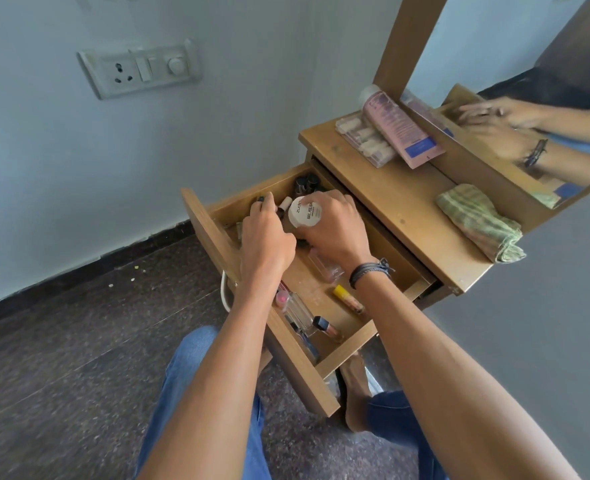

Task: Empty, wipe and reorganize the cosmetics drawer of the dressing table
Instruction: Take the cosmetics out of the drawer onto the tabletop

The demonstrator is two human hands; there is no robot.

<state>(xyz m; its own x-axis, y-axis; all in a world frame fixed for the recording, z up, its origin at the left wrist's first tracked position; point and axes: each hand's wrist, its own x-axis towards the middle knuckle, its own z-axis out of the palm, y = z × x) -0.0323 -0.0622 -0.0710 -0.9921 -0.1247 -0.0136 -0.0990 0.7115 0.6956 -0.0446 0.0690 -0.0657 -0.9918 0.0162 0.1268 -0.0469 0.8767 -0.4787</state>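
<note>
The drawer (355, 341) of the dressing table stands pulled out, tilted toward the floor at its near-left front, and both of the person's hands are inside its far half. The right grip (335, 226) is wrapped from above around a white-capped bottle (302, 213) whose label reads "nail polish", fingers curled over the shoulder and cap. The left grip (265, 233), just to the left of it, is curled on a small dark item (260, 199); what that item is cannot be told. The bottle looks like light plastic, smooth and probably a little slippery, so a hold round the body below the cap seems safer than one on the cap alone, which might turn or pop. The dark nail polish bottles (307, 183) in the far corner are likely glass: small, dense and breakable, best lifted upright one or two at a time. The yellow-capped tube (349, 299) and the black-capped tube (328, 328) lie loose on the drawer floor nearer the person; being round, they would roll and want a pinch across the middle. The clear case (298, 310) along the left wall looks rigid and brittle. On the counter (407, 202) to the right lies the folded striped cloth (480, 223), soft and limp, beside a pink tube (401, 129) at the far end.
</note>
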